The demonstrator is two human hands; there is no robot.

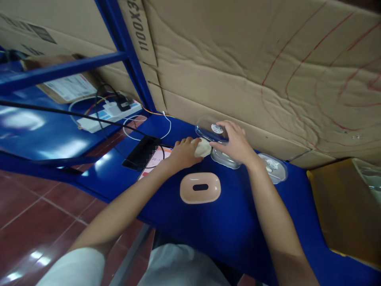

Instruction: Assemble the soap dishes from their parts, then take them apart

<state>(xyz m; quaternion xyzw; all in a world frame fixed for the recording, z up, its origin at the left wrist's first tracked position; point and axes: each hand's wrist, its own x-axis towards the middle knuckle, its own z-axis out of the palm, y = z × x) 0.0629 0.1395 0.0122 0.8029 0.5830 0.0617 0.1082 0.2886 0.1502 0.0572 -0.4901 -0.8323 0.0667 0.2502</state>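
My left hand [186,153] is closed around a cream-white rounded piece [203,148]; its exact kind is hard to make out. My right hand [235,143] is curved just to the right, thumb and fingers apart, with the thumb tip close to the cream piece. Behind its fingers stands a clear plastic lid [205,127] with a round white label [216,128]. Below lies a clear plastic tray [225,159], partly covered by the right hand. A glossy peach oval dish [200,198] with a dark oval opening in its middle sits nearer me on the blue table.
Another clear container [273,167] lies beyond my right forearm. A phone [154,161] with a lit screen and a black object [139,153] are left. A cardboard box [342,210] stands right, a cardboard wall [238,71] behind. Cables and a power strip [108,115] are far left.
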